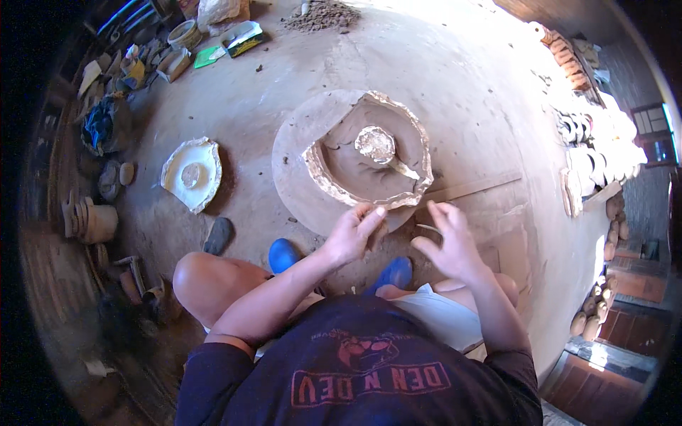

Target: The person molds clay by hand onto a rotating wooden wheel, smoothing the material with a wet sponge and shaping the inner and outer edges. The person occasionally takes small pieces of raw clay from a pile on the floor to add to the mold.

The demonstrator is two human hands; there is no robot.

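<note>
A plaster mould [341, 197] with a ragged whitish rim lies on a round grey disc [295, 153] in front of me. Grey-brown clay [348, 170] lines its inside, around a round, rough-topped plaster knob [375, 145]. At the mould's near rim is my left hand [355, 233], its fingers curled and thumb pressed in; whatever it may pinch is hidden. My right hand [452, 241] hovers just right of it, fingers apart and nothing in them. Beside those fingers shows a thin pale strip [429, 228] that I cannot identify.
A second white mould piece [192, 156] with a round centre sits on the floor to the left, near a dark stone-like lump [219, 236]. A flat board [476, 186] lies right of the disc. Crumbled clay [321, 15] is heaped far off; white moulds [593, 167] stand at right.
</note>
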